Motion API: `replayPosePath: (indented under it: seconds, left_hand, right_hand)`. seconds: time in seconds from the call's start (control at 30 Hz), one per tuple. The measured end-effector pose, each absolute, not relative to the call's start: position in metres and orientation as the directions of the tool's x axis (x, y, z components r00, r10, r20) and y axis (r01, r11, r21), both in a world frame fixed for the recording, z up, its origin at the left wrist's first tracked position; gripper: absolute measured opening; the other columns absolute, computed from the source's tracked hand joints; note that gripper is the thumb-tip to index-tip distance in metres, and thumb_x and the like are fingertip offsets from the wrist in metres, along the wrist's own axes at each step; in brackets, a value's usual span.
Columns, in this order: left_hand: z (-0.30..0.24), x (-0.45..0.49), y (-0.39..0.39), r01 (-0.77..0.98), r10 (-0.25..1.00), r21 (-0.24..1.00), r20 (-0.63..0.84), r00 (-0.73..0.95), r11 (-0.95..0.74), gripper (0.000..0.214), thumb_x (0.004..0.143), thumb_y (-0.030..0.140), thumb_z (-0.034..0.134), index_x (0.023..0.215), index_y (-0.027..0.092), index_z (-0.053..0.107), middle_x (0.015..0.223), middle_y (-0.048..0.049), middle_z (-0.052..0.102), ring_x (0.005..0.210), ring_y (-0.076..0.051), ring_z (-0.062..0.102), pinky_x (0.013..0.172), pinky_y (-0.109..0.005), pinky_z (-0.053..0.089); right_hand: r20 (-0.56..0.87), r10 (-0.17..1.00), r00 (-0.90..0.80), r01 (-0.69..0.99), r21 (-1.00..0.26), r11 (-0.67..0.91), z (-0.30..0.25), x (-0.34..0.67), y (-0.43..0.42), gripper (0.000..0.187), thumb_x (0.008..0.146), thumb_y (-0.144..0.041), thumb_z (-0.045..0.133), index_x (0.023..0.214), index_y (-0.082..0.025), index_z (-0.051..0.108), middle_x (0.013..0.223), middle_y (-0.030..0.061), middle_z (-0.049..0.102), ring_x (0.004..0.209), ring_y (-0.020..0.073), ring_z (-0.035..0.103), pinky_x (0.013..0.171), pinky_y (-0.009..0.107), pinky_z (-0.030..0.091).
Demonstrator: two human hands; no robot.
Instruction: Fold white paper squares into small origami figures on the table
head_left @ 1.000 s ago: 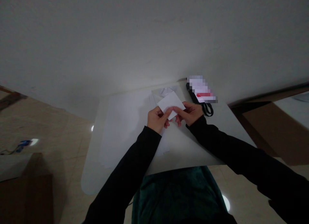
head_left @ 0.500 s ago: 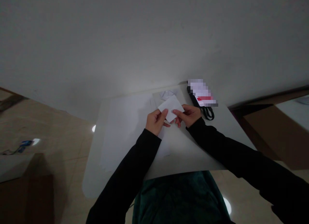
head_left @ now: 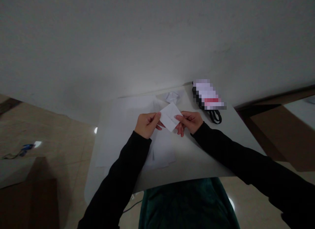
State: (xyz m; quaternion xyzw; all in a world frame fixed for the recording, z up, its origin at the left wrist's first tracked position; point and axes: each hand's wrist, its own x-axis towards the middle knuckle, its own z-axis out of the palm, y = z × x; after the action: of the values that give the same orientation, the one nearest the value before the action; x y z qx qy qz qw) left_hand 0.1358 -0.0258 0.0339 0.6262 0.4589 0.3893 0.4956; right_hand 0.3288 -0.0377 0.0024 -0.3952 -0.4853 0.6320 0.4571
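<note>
Between left hand (head_left: 148, 125) and right hand (head_left: 188, 121): one folded white paper rectangle (head_left: 169, 116), held above the table, pinched at opposite edges, thumbs on top, fingers curled beneath. Below, loose paper sheets (head_left: 128, 130) on white tabletop (head_left: 222, 156). Beyond, crumpled paper piece (head_left: 172, 97), black cord loop (head_left: 215, 117), pixelated packet (head_left: 209, 94). Bare tabletop right of the hands, up to the table's edge.

**No Legible Text**

No words, numbers or brands can be read. The rectangular white-and-red packet (head_left: 209, 95) on the pale counter (head_left: 233, 137) is pixelated, obscuring its printing, and no print can be made out on the folded white paper sheet (head_left: 169, 116).
</note>
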Motion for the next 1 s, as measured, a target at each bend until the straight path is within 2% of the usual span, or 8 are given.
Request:
replayPosePath:
  seconds: [0.07, 0.17, 0.37, 0.5, 0.6, 0.73, 0.83, 1.0]
  left_hand:
    - [0.039, 0.130, -0.025, 0.203, 0.943, 0.976, 0.006, 0.332, -0.078, 0.033, 0.080, 0.043, 0.060, 0.091, 0.015, 0.071, 0.071, -0.0075, 0.070, 0.054, -0.014, 0.065, 0.047, -0.024, 0.056]
    - [0.063, 0.118, -0.033, 0.295, 0.902, 0.951, -0.048, 0.429, -0.090, 0.068, 0.074, 0.034, 0.068, 0.137, 0.023, 0.044, 0.092, -0.0092, 0.071, 0.066, -0.017, 0.068, 0.058, -0.029, 0.058]
    - [0.111, 0.081, -0.078, 0.730, 0.884, 0.620, -0.122, 0.451, -0.287, 0.056, 0.077, 0.046, 0.061, 0.131, 0.036, 0.050, 0.135, -0.0041, 0.054, 0.122, -0.028, 0.052, 0.100, -0.045, 0.044]
    - [0.083, 0.062, -0.094, 0.931, 0.933, 0.320, -0.247, 0.263, -0.177, 0.100, 0.053, 0.053, 0.079, 0.141, 0.034, 0.036, 0.155, -0.0112, 0.021, 0.139, -0.043, 0.021, 0.105, -0.065, 0.023]
    - [0.051, 0.062, -0.097, 0.955, 0.901, 0.256, -0.364, 0.236, -0.147, 0.114, 0.047, 0.050, 0.083, 0.145, 0.031, 0.027, 0.157, -0.0141, 0.006, 0.142, -0.042, 0.009, 0.108, -0.064, 0.018]
    - [0.031, 0.075, -0.095, 0.955, 0.944, 0.267, -0.263, 0.199, -0.127, 0.094, 0.067, 0.060, 0.067, 0.146, 0.032, 0.024, 0.158, -0.0101, 0.003, 0.144, -0.038, 0.000, 0.110, -0.063, 0.006]
    - [0.033, 0.078, -0.082, 0.930, 0.949, 0.351, -0.241, 0.204, -0.111, 0.092, 0.070, 0.057, 0.066, 0.146, 0.027, 0.023, 0.157, -0.0145, 0.009, 0.143, -0.039, 0.005, 0.109, -0.064, 0.010]
    - [0.046, 0.082, -0.038, 0.637, 0.955, 0.731, 0.071, 0.287, -0.245, 0.062, 0.083, 0.046, 0.056, 0.137, 0.023, 0.035, 0.138, -0.0165, 0.044, 0.119, -0.027, 0.052, 0.099, -0.049, 0.043]
  right_hand:
    - [-0.074, 0.956, -0.283, -0.186, -0.974, -0.130, 0.002, 0.330, -0.038, 0.042, 0.072, -0.054, 0.068, 0.062, -0.015, 0.056, 0.044, -0.0001, 0.061, 0.033, 0.0142, 0.058, 0.028, 0.021, 0.047]
    - [-0.078, 0.938, -0.339, -0.162, -0.977, -0.140, 0.003, 0.331, -0.039, 0.042, 0.073, -0.054, 0.067, 0.063, -0.015, 0.056, 0.044, 0.0003, 0.062, 0.031, 0.0127, 0.056, 0.029, 0.020, 0.047]
    - [-0.070, 0.948, -0.310, -0.200, -0.970, -0.137, 0.007, 0.330, -0.040, 0.039, 0.072, -0.050, 0.069, 0.060, -0.015, 0.056, 0.044, 0.0001, 0.061, 0.032, 0.0132, 0.056, 0.027, 0.021, 0.046]
    - [-0.083, 0.957, -0.278, -0.235, -0.960, -0.152, 0.004, 0.329, -0.038, 0.040, 0.069, -0.051, 0.071, 0.061, -0.015, 0.057, 0.046, -0.0002, 0.062, 0.033, 0.0143, 0.058, 0.026, 0.021, 0.046]
    - [-0.094, 0.951, -0.293, -0.237, -0.957, -0.168, 0.002, 0.330, -0.037, 0.041, 0.067, -0.053, 0.072, 0.062, -0.015, 0.057, 0.048, 0.0000, 0.063, 0.034, 0.0150, 0.059, 0.027, 0.021, 0.047]
    - [-0.096, 0.952, -0.290, -0.244, -0.954, -0.171, 0.002, 0.329, -0.036, 0.041, 0.067, -0.052, 0.073, 0.063, -0.015, 0.057, 0.049, 0.0001, 0.064, 0.035, 0.0152, 0.060, 0.027, 0.021, 0.047]
    - [-0.103, 0.954, -0.281, -0.240, -0.955, -0.173, 0.003, 0.328, -0.037, 0.041, 0.067, -0.052, 0.072, 0.064, -0.015, 0.057, 0.048, 0.0001, 0.063, 0.034, 0.0147, 0.059, 0.027, 0.020, 0.046]
    - [-0.088, 0.951, -0.298, -0.200, -0.968, -0.152, 0.000, 0.329, -0.037, 0.039, 0.069, -0.050, 0.071, 0.065, -0.015, 0.056, 0.047, 0.0002, 0.063, 0.033, 0.0135, 0.058, 0.028, 0.019, 0.044]
